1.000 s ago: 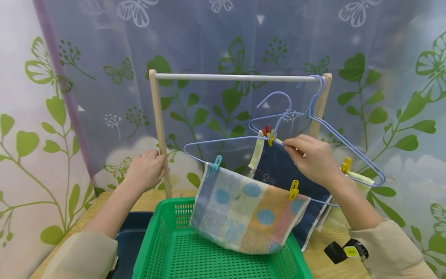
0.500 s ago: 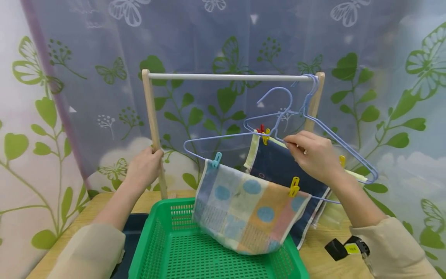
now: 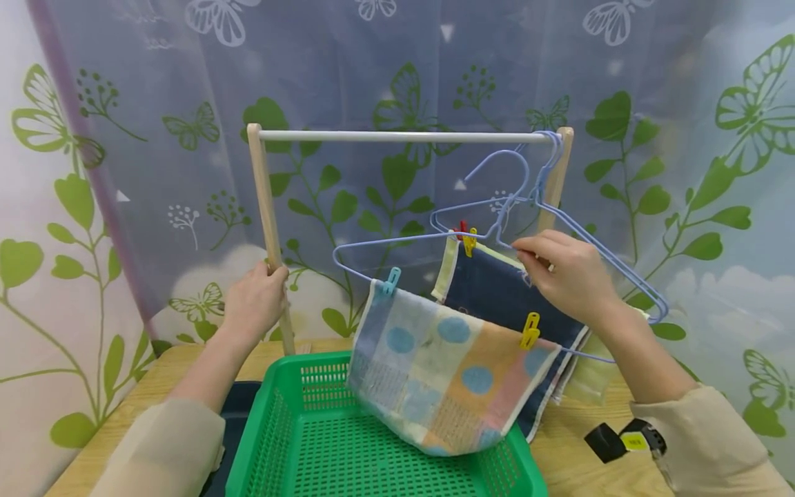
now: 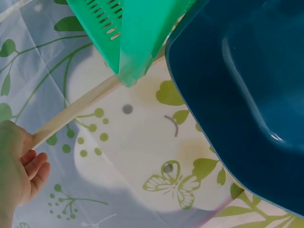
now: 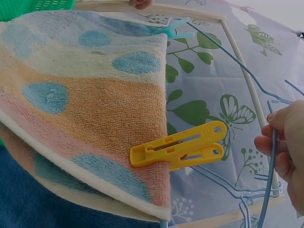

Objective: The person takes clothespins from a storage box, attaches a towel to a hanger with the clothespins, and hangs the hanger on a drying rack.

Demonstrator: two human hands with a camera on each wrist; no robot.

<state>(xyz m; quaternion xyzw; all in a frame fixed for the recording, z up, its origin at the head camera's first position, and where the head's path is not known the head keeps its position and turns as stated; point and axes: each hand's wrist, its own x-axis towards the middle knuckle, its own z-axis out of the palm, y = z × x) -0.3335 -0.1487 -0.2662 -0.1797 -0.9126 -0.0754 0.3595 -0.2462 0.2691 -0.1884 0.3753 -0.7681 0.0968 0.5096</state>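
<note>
Left hand: your left hand [image 3: 256, 304] is curled round the left wooden post [image 3: 270, 235] of the drying rack, low on the post; the left wrist view shows the fingers [image 4: 33, 166] wrapped on it.
Right hand: your right hand [image 3: 562, 276] pinches the wire of the blue hanger [image 3: 397, 241] between thumb and fingertips [image 5: 273, 142], just beside its neck.
Blue hanger: held in the air in front of the rack, its hook below the white rail [image 3: 404, 136] and not over it.
Pastel towel: the dotted towel [image 3: 447, 373] hangs from that hanger's lower wire, fixed by a teal peg [image 3: 390, 281] at its left corner and a yellow peg [image 3: 530, 331] at its right; its lower edge dips into the green basket [image 3: 310, 442].
Second hanger: another blue hanger [image 3: 596, 255] hangs from the rail's right end, carrying a navy towel [image 3: 497, 290] behind the pastel one, with a red and a yellow peg [image 3: 466, 238] at its top corner.
Surface: the wooden surface [image 3: 143, 386] carries the rack, the green basket and a dark blue tub [image 4: 247, 95] left of the basket.
</note>
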